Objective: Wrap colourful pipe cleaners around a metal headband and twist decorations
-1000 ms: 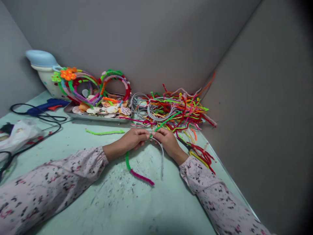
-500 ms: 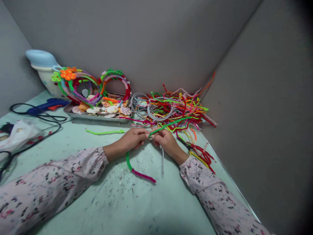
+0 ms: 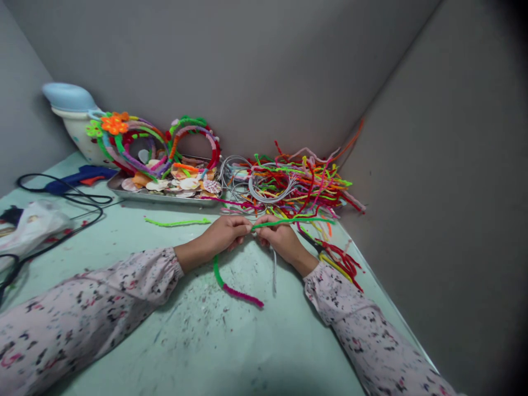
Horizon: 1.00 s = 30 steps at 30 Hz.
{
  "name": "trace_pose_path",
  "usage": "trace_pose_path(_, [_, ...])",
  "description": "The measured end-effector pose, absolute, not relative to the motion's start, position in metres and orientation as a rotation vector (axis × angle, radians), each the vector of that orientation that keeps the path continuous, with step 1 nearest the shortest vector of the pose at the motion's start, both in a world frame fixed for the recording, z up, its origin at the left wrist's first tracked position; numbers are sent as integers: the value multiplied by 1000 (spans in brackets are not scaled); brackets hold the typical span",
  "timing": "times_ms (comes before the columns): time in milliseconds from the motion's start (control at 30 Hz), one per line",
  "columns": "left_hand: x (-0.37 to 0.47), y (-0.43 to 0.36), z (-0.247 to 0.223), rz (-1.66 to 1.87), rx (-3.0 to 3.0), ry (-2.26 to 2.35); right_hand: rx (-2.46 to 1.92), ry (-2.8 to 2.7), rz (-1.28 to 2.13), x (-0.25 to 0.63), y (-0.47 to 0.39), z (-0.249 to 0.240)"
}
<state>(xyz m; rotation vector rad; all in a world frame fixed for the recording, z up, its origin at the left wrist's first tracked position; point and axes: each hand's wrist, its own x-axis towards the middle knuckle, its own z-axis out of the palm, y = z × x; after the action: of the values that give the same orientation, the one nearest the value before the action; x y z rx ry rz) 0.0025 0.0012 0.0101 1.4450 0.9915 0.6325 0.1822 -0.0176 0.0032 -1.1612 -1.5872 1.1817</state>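
Observation:
Over the middle of the table, my left hand (image 3: 225, 235) and my right hand (image 3: 282, 242) meet fingertip to fingertip, both pinched closed. My left fingers grip a wire wrapped in pipe cleaner; its covered end (image 3: 241, 297), green then magenta, hangs below that hand. A loose green pipe cleaner (image 3: 305, 220) leaves my right fingertips and stretches right, across the back of the hand. Bare grey wire (image 3: 274, 272) hangs beneath my right hand. My fingers hide the exact spot where pipe cleaner and wire meet.
Behind my hands lie a heap of pipe cleaners (image 3: 317, 184) and coiled wire (image 3: 268, 195). A metal tray (image 3: 165, 199) holds shells and decorated hoops (image 3: 193, 129). Scissors (image 3: 336, 267) lie right, a light-green pipe cleaner (image 3: 177, 223) left. A blue glue gun (image 3: 74, 179) and black cord (image 3: 93, 220) are farther left.
The free end of the green pipe cleaner has swung down, from slanting up to the right to nearly level. Both hands keep almost the same place and their pinch.

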Motion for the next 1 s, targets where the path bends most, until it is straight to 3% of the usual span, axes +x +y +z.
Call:
trace_pose_path(500, [5, -1, 12, 647, 1392, 1032, -1061, -1558, 1200, 184, -17, -2])
trace_pose_path(700, [4, 0, 10, 641, 1407, 1018, -1067, -1779, 825, 185, -17, -3])
trace_pose_path(1000, [4, 0, 10, 641, 1403, 1008, -1074, -1944, 649, 188, -19, -1])
